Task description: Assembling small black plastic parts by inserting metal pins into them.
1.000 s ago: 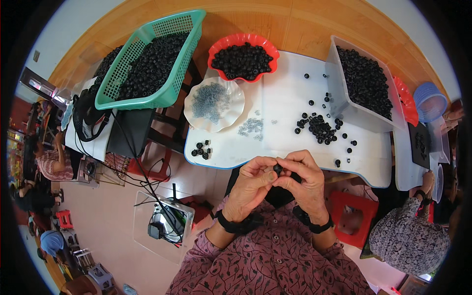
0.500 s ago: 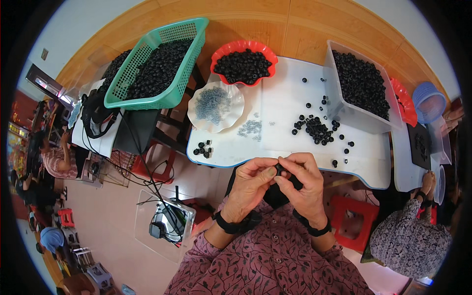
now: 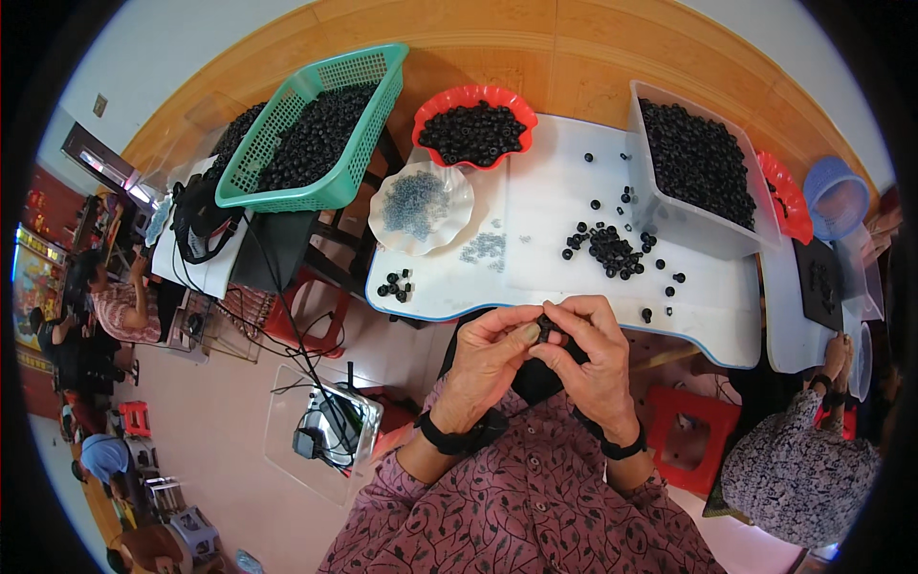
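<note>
My left hand (image 3: 488, 359) and my right hand (image 3: 591, 359) meet just in front of the table's near edge. Between their fingertips they pinch one small black round part (image 3: 545, 328), partly hidden by the fingers. Beyond them a loose heap of similar black parts (image 3: 612, 251) lies on the white table (image 3: 559, 287), with stray ones around it. Tiny clear rings (image 3: 485, 249) are scattered left of the heap. A white scalloped plate (image 3: 457, 222) holds a pile of such rings (image 3: 413, 203). Several black parts (image 3: 394, 287) form a small group near the left edge.
A red scalloped bowl (image 3: 524, 107) and a clear bin (image 3: 660, 206), both full of black parts, stand at the back. A green basket (image 3: 316, 196) is at left, above cables (image 3: 287, 330). Red stools (image 3: 693, 421) flank me; a co-worker's patterned sleeve (image 3: 798, 464) is at right.
The black part shows a little more between my fingertips, and my right fingers have shifted slightly. The view has turned a little. At right, the co-worker's hands have moved slightly.
</note>
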Available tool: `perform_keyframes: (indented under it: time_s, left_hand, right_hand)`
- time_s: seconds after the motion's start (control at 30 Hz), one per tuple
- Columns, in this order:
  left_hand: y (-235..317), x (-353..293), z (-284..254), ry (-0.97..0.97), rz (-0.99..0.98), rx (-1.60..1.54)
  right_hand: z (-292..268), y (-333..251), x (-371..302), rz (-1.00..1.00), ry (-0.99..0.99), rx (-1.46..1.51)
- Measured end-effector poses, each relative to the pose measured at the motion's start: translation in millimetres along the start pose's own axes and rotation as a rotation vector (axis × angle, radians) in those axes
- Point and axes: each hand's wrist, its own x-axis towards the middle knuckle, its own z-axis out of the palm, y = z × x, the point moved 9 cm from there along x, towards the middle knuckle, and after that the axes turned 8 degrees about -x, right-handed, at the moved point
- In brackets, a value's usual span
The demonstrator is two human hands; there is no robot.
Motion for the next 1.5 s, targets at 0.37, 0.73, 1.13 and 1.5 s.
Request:
perform_keyframes:
  time_s: [0.37,0.73,1.13,1.5]
  left_hand:
    - [-7,0,-8,0.063,0.066,0.090]
    - [-2,15,-14,0.064,0.100,0.269]
    - [-8,30,-29,0.123,0.098,0.308]
    - [-7,44,-28,0.014,0.088,0.362]
  right_hand:
    - [-6,18,-5,0.048,0.039,0.036]
    - [-1,26,4,0.080,0.013,-0.041]
    - [4,43,10,0.073,0.014,-0.133]
    - [6,62,12,0.166,0.018,0.038]
